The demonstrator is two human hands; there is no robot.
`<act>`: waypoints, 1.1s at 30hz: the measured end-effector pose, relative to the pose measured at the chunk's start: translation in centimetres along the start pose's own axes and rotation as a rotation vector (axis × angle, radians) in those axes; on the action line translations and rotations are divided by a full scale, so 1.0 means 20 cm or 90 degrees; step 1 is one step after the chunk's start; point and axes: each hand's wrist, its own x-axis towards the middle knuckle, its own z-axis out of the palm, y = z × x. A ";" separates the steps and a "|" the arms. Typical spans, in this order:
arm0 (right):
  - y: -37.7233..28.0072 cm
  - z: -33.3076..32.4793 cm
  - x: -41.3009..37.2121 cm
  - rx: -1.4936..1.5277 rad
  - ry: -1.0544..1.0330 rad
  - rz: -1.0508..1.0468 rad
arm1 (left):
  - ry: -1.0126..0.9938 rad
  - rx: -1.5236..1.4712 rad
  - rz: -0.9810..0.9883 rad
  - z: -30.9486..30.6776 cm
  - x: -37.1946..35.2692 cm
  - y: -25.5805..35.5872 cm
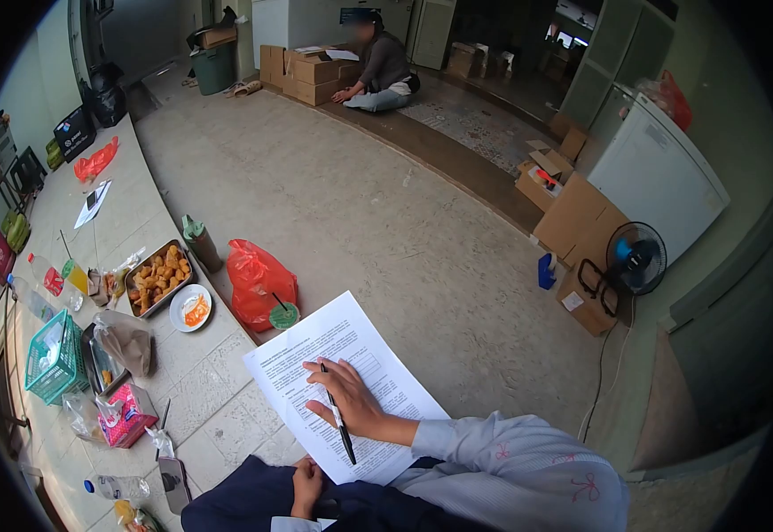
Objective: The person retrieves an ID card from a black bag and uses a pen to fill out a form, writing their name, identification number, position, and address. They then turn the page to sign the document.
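Printed sheet [322,335] beneath the right hand [357,406], palm down, fingers splayed, pen [339,418] gripped between them.

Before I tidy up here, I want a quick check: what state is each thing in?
Right hand: holding a pen.
Pen: slanted across the sheet.
Left hand: resting on the lap.
Printed sheet: unfolded.
Metal tray: holding fried pieces.
White plate: smeared with orange sauce.
Blue-capped bottle: cap on.
Green-lidded cup: lid on, straw in.
Electric fan: can't tell whether running.
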 end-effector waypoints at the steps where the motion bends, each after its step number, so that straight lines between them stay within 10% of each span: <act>1: 0.00 0.02 0.00 0.002 -0.010 -0.001 | 0.002 -0.002 0.000 0.00 0.01 -0.04; 33: -0.02 0.05 0.02 -0.025 -0.047 0.009 | 0.077 0.026 0.007 0.02 -0.05 0.06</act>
